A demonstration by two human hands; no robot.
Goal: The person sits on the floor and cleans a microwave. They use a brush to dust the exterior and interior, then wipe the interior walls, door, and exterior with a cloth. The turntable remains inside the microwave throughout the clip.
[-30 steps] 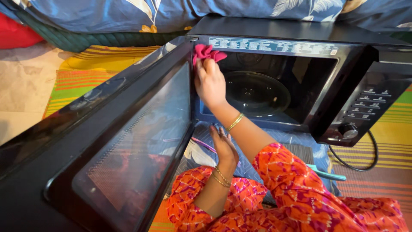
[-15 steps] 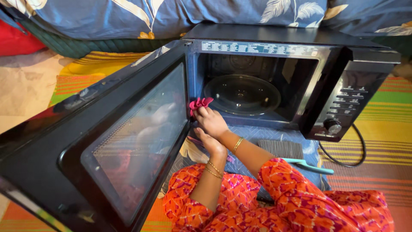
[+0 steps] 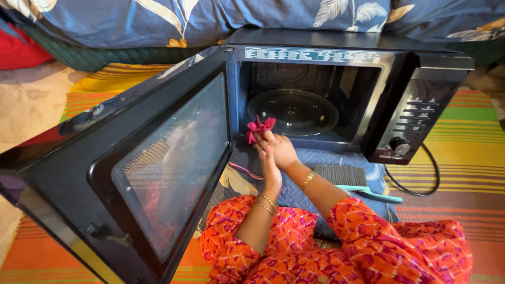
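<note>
Cloth (image 3: 260, 128) shifted rightward along the microwave (image 3: 315, 52) sill, gripped in closed right hand (image 3: 281, 150), left hand (image 3: 271, 171) flat beneath, fingers extended, open door (image 3: 158, 158) at left, brush (image 3: 363, 189) nearby

Bright even daylight, soft shadows, glare on microwave door (image 3: 158, 158), wide-angle edge distortion

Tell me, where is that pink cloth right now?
The pink cloth is bunched in the right hand, pressed against the lower left front edge of the open microwave, beside its glass turntable.
</note>
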